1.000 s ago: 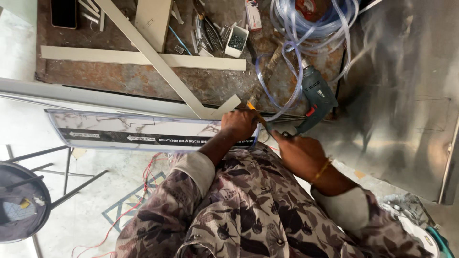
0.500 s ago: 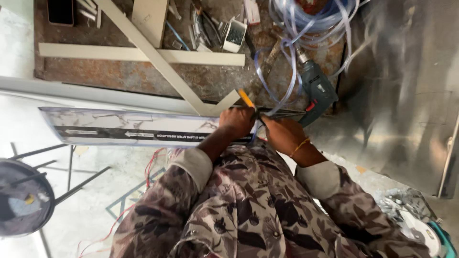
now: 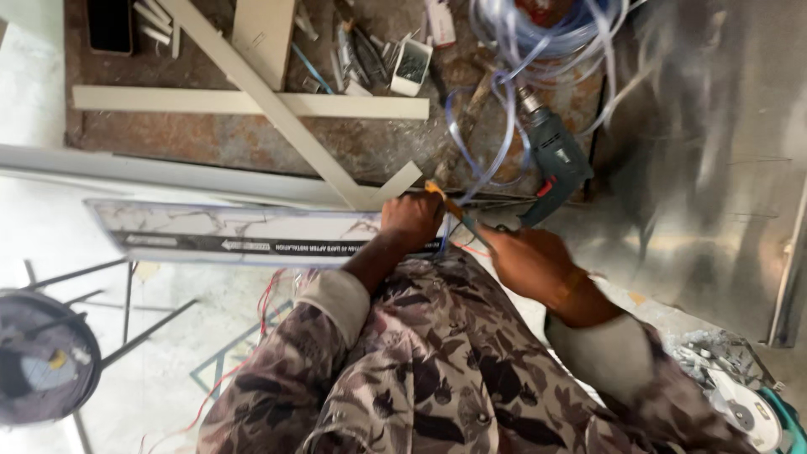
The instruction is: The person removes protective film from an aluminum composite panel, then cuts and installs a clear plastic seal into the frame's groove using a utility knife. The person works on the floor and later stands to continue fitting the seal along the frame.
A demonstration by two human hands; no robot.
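Note:
My left hand [image 3: 412, 223] is closed over the right end of a long marbled panel strip [image 3: 235, 235] with a dark printed band, which lies across a pale ledge. My right hand [image 3: 525, 261] grips a slim tool with a yellow tip [image 3: 439, 193]. The tip sits at the panel's end, just above my left hand. A blue-green power drill [image 3: 551, 160] lies just beyond both hands, with clear tubing [image 3: 504, 126] looped around it.
White trim strips [image 3: 252, 102] cross on a rusty board [image 3: 210, 139], beside a small box of screws [image 3: 410, 63] and loose tools. A coil of clear hose [image 3: 546, 29] lies at the top. There is a shiny metal sheet [image 3: 714, 168] on the right, a round stool [image 3: 42, 366] bottom left and a grinder [image 3: 752, 416] bottom right.
My right hand drew in towards my left hand, then eased back a little, still holding the tool. My left hand stays on the panel's end. The view shifted slightly.

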